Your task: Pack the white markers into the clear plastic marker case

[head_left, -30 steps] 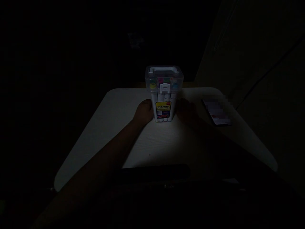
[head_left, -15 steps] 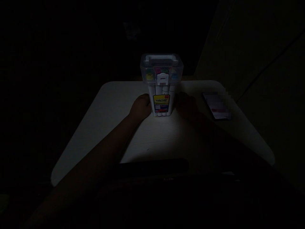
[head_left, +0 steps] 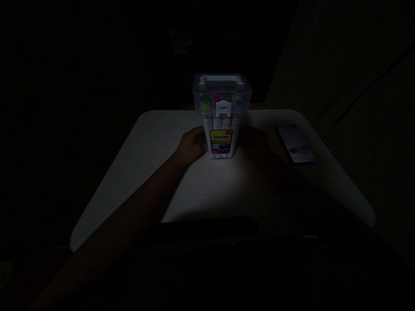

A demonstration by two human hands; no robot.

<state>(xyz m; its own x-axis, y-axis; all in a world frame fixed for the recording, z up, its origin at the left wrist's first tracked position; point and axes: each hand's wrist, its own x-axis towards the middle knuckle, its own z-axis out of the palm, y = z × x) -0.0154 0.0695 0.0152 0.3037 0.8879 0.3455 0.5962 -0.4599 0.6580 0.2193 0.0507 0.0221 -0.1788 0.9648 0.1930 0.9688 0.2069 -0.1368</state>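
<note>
A clear plastic case of markers [head_left: 221,140] stands upright on the white table. White marker barrels fill it, and coloured caps show through its lid [head_left: 207,97], which is closed with a white front latch and carries a white handle. Against the lower left side of the case is my left hand [head_left: 193,144], its fingers curled round toward the back and partly hidden. On the opposite side my right hand [head_left: 254,142] lies in deep shadow, close against the case; its fingers cannot be made out.
The white table [head_left: 136,160] has rounded corners. A phone [head_left: 295,144] with a lit screen lies at the right. Along the near edge runs a dark bar [head_left: 207,226]. A thin cable [head_left: 366,95] slants across the dim wall at right. The surroundings are very dark.
The marker case appears very slightly farther right in view, as the whole view shifts a little. My left hand's fingers look a bit more raised against the case.
</note>
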